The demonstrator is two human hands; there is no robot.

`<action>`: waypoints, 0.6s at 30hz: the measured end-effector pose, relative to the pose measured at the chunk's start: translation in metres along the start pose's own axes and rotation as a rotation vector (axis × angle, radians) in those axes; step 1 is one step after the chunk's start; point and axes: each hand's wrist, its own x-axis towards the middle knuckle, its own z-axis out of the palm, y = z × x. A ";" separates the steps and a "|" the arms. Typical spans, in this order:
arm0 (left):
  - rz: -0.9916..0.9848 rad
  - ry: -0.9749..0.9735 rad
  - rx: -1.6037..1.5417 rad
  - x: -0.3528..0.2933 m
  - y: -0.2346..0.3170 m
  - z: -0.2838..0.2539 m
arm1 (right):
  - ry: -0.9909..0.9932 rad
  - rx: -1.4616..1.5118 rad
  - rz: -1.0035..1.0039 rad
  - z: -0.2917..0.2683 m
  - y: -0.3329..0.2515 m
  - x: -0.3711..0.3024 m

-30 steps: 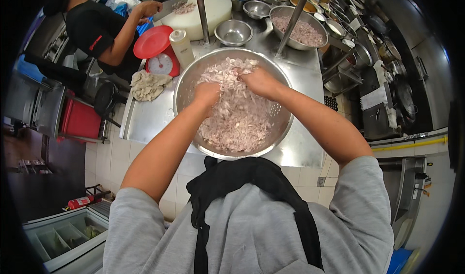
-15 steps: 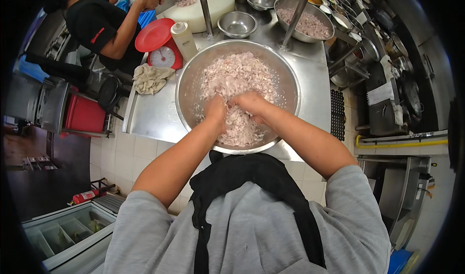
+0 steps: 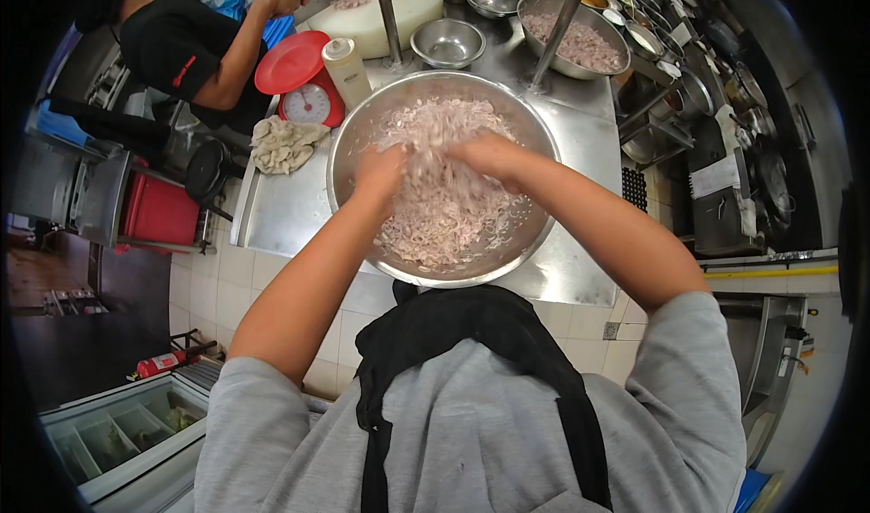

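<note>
So, both hands were in the big metal bowl, mid-frame, over a loose heap of pale pink slices. Left hand sat at the heap's left flank, right hand at its right flank and slightly higher in frame. Neither was clearly nearer; slices filled the gap between them, blurred. Fingers too smeared or buried to read, so couldn't tell whether either grip was spread or pinching slices.

Key relation: heap ran longer top to bottom of frame, and the hands straddled it across the upper half. Bulk of the slices lay below the grip, toward the bowl's lower rim, with a smaller bank above. Forearms angled in from lower left and lower right, so the bottom part lay between the wrists, not past the fingertips.

Bowl stood on the steel tabletop. Crumpled cloth and red scale were left of it, squeeze bottle just off its upper-left rim.
</note>
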 end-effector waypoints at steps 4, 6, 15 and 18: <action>-0.418 -0.328 -0.446 -0.012 -0.025 -0.029 | -0.380 0.711 0.433 0.004 0.046 -0.043; -0.486 -0.305 -0.475 -0.033 -0.034 -0.010 | -0.291 0.854 0.443 0.040 0.052 -0.056; -0.184 -0.020 -0.318 -0.005 -0.081 0.013 | 0.124 0.818 0.298 0.119 0.045 0.003; 0.192 0.133 0.040 -0.012 -0.039 0.020 | 0.184 0.235 -0.239 0.081 0.038 0.010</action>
